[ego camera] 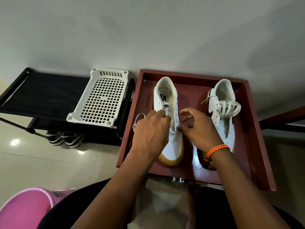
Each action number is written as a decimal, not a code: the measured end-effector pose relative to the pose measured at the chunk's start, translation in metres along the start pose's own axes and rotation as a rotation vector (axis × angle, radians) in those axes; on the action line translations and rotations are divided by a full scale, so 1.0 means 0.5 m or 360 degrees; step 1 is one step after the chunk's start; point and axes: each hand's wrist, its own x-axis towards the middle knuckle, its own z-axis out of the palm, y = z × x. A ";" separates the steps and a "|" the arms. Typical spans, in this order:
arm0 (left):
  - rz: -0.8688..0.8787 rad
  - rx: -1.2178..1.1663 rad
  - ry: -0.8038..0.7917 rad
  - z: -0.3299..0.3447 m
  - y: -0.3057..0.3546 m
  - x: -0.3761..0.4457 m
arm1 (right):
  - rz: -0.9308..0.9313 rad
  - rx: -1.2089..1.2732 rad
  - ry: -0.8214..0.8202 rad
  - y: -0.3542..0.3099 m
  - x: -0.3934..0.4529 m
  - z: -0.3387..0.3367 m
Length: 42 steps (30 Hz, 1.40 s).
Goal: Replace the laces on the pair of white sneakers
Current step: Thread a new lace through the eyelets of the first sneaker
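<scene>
Two white sneakers with gum soles stand toes toward me in a dark red tray (257, 146). The left sneaker (166, 90) has bare eyelets and its tongue showing. My left hand (151, 131) lies over its left side, fingers curled at the tongue, and a loose white lace (137, 119) loops out beside it. My right hand (196, 128), with an orange braided band at the wrist, hovers at the shoe's right eyelet row with fingers bent; what it pinches is hidden. The right sneaker (222, 103) still carries a loosened white lace (228, 107).
A white perforated plastic basket (99, 98) rests on a black fabric shoe rack (41, 91) left of the tray, with striped shoes (64, 138) below it. A pink bucket (24, 210) stands at lower left. The floor is glossy tile; a grey wall is behind.
</scene>
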 end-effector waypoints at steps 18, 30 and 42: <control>-0.0108 -0.0303 -0.0068 0.043 -0.009 0.004 | 0.0283 0.0334 -0.0285 -0.006 -0.009 -0.003; -0.0575 -0.0875 -0.0207 0.076 0.001 -0.001 | 0.0319 0.0361 -0.0269 -0.018 -0.015 0.010; -0.0457 -0.0911 -0.0404 0.066 -0.013 0.017 | 0.0236 0.0021 -0.0006 -0.006 -0.017 0.026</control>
